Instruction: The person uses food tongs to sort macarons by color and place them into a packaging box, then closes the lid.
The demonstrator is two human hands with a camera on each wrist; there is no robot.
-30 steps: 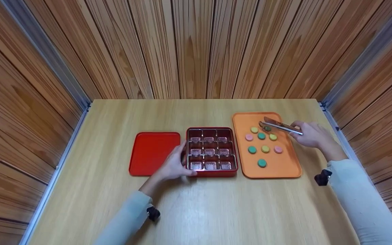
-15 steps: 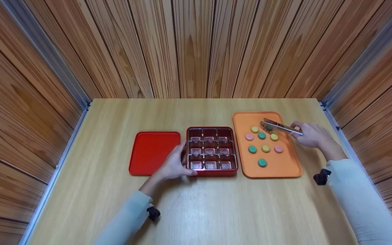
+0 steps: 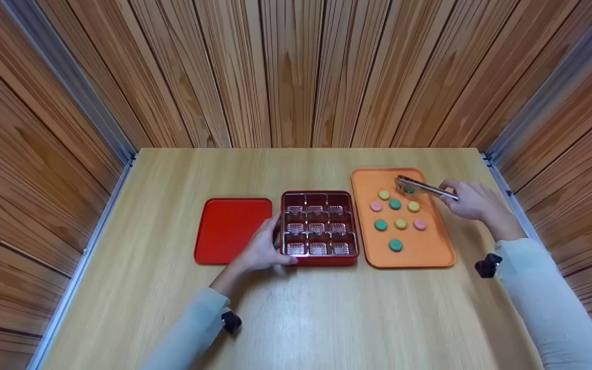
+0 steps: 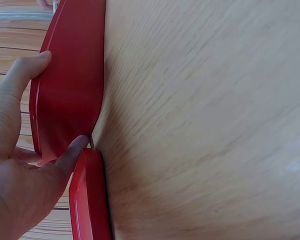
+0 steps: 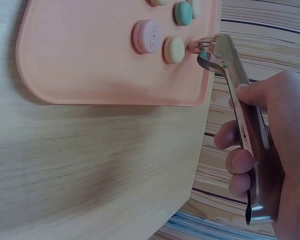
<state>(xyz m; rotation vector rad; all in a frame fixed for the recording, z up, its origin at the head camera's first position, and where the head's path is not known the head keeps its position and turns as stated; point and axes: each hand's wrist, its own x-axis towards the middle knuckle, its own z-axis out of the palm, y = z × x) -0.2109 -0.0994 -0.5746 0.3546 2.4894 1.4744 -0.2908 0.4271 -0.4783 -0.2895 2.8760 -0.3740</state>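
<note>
At the right of the head view, the right hand [image 3: 469,199] grasped the metal tongs [image 3: 432,189], fingers and thumb wrapped about the handle. Between the tongs' tips, near the top of the orange tray [image 3: 429,257], sat a green macaron [image 3: 408,189]; whether it was clear of the tray could not be told. Eight more macarons, green, yellow and pink, lay below and left of it on the tray. In the middle of the frame, the left hand [image 3: 261,251] held the red box [image 3: 327,261] by its lower-left corner, thumb on the near wall and fingers along the left side. The box bore a nine-compartment insert [image 3: 317,235]. Just left lay a red lid [image 3: 229,228], flat on the wooden table [image 3: 327,313].
</note>
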